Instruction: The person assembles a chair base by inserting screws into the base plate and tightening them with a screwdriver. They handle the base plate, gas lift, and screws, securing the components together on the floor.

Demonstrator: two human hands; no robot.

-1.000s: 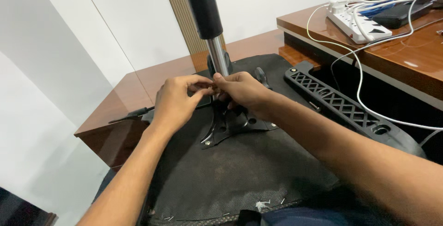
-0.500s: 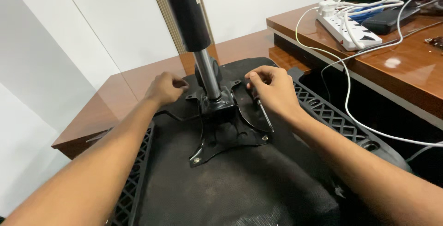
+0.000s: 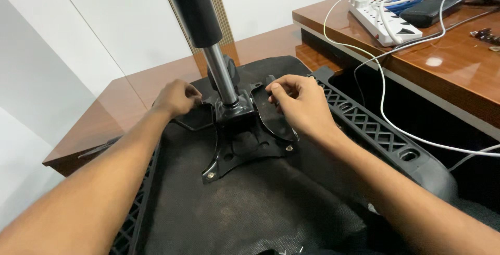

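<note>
On the upturned underside of an office chair seat, covered in black fabric, a black metal mounting plate sits bolted near the middle, with a gas-lift column rising from it toward the camera, silver below and black above. The left hand rests at the plate's left edge, fingers curled down onto the metal; whether it grips anything small I cannot tell. The right hand lies on the plate's right wing, fingers bent and pinched together at its upper edge, nothing clearly visible between them. A black lattice chair frame runs along the seat's right side. Beyond, a brown wooden desk carries a white power strip and loose white cables.
</note>
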